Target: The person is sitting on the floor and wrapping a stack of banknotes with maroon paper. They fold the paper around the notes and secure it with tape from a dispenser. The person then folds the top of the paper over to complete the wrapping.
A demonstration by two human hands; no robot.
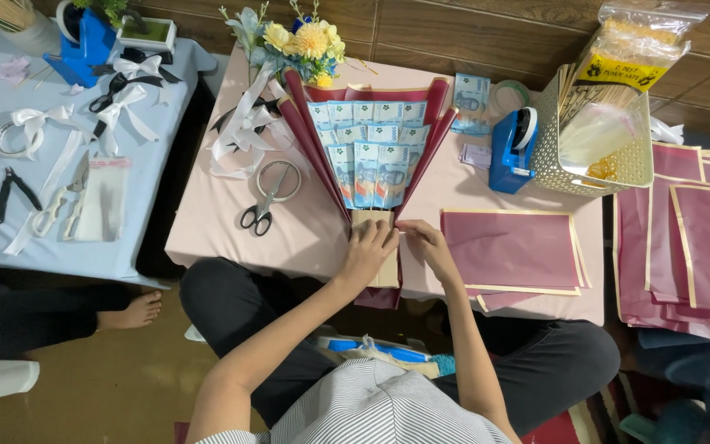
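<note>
Both hands [396, 247] pinch the bouquet [375, 156] stem, fan spreading away.

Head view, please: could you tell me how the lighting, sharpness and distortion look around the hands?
Head view: soft, even light, no harsh glare; both hands, left hand and right hand, look sharp on the dark red paper-wrapped banknote bouquet; faint shadow under the black-handled scissors; the pale pink table edges bow slightly, suggesting wide-angle distortion.
</note>
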